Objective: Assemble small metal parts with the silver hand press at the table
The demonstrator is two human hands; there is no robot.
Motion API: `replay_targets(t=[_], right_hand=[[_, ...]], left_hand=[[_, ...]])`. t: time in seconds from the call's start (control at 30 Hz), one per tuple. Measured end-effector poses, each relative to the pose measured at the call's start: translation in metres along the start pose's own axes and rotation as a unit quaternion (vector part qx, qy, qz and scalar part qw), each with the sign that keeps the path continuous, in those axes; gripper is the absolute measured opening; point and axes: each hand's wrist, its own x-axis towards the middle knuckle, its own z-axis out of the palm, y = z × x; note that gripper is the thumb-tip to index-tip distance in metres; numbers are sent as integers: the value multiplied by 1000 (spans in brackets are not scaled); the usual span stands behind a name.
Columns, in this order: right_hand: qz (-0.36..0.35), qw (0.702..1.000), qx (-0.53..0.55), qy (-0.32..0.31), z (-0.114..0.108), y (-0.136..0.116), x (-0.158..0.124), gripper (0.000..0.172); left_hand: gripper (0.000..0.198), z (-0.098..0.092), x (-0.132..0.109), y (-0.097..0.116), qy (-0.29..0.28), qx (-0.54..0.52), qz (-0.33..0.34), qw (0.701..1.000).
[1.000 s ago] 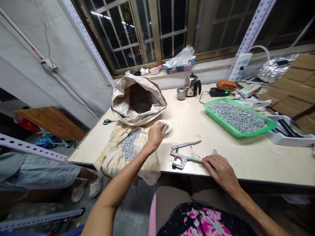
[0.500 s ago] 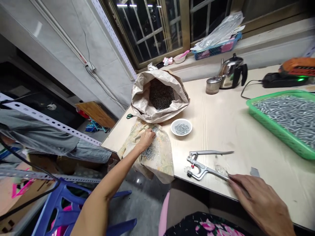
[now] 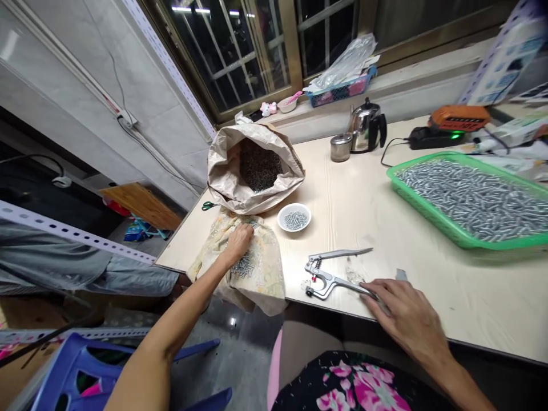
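Observation:
My left hand (image 3: pixel 240 240) is down on a pale patterned cloth (image 3: pixel 269 279) at the table's front edge, its fingers curled in among small silver metal pins (image 3: pixel 243 267). What those fingers hold is hidden. My right hand (image 3: pixel 405 315) is closed around the lower handle of metal snap pliers (image 3: pixel 331 282), which lie on the table with jaws to the left and the upper handle spread away. Between and beyond my hands stands a white bowl (image 3: pixel 280 221) with more silver pins. Behind the cloth, an open paper sack (image 3: pixel 222 165) holds many small dark pieces.
A green basket (image 3: pixel 432 231) full of silver screw-like pins stands at the right. Along the back are a steel kettle (image 3: pixel 363 128), a lidded metal pot (image 3: pixel 341 148) and an orange battery (image 3: pixel 460 118) on a charger. Green-handled scissors (image 3: pixel 209 205) lie left of the sack. A blue plastic chair (image 3: pixel 81 365) is lower left.
The view has turned to the right, so everything sits further left and more of the green basket shows. My left hand stays at the pins on the cloth; my right hand stays on the pliers.

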Motion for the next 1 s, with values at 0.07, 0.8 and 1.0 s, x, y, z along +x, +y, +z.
replay_targets(t=[0.07, 0.8, 1.0], right_hand=[[-1, 1000, 3, 6, 1, -1, 0, 27], [64, 997, 19, -38, -8, -19, 13, 13], [70, 997, 20, -37, -6, -19, 13, 13]], left_hand=[[26, -1, -9, 12, 69, -52, -7, 996], [56, 58, -66, 109, 269, -497, -156, 810], [55, 57, -67, 110, 274, -485, -145, 818]])
